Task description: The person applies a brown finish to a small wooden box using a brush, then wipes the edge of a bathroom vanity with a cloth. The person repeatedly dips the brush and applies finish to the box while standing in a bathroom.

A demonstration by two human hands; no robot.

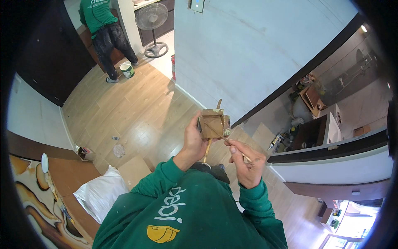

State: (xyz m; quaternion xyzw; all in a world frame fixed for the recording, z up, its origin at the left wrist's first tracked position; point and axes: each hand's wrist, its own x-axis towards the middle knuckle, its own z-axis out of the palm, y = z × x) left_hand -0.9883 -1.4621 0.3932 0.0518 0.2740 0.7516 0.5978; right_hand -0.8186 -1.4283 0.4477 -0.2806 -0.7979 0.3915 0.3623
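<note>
My left hand (192, 140) is closed round the side of a small square box (210, 129), which looks like cardboard. Its open top faces up, brown and smeared inside, with pale green flecks on the rim. Under the box a thin yellowish stick (207, 151) runs down past my left fingers, and a brown tip (219, 103) pokes out beyond the far rim; whether they are one piece I cannot tell. Pinched in my right hand (248, 167) is a thin-handled brush (229, 142), its far end over the inside of the box.
Far left, a person in a green shirt (99, 18) stands by a white and green bucket (127, 69). A standing fan (152, 17) is near them. A pale wall (248, 50) rises ahead. At left lie a white sack (101, 194) and a cardboard sheet (134, 172).
</note>
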